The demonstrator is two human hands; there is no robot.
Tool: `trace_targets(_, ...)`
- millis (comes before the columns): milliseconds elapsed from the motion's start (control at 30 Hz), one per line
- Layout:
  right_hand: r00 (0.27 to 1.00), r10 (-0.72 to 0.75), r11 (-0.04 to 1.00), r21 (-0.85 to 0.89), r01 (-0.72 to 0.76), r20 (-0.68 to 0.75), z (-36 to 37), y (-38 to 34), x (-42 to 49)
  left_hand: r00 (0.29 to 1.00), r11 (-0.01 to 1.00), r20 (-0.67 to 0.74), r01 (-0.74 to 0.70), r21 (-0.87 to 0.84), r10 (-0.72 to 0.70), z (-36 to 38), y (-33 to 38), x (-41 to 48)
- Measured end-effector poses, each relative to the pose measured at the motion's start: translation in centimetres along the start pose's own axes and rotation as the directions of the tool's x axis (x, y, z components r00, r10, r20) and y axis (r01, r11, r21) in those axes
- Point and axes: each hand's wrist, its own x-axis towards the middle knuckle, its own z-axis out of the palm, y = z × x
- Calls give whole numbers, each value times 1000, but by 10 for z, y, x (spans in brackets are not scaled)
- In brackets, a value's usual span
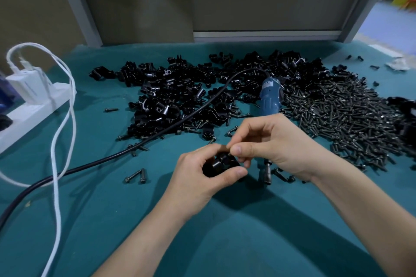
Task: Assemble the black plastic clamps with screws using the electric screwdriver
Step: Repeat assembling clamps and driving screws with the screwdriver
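Observation:
My left hand (200, 175) grips a black plastic clamp (219, 164) just above the green table. My right hand (270, 141) pinches a small dark screw (229, 154) at the clamp's top, thumb and fingertips touching it. The blue electric screwdriver (269, 96) lies on the table behind my right hand, its metal bit end (267, 173) showing below my palm. A heap of black clamps (180, 94) lies at the centre back. A big pile of screws (342, 117) spreads to the right.
The screwdriver's black cable (126, 152) runs left across the green mat (112, 220). A white power strip (31, 110) with a charger and white cable (56, 164) sits at the left edge. Two loose screws (136, 175) lie left of my hands.

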Motion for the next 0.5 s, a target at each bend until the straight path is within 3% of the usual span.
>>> trace_targets(233,1000,2,1000,-8,-2,13,1,4,-1,999,998,0,48,-38,-48,1,-3,0)
trace_targets(500,999,-7,961,-276,21,51,2,-7,2,997,998,30,67,-17,-67,2,-3,-1)
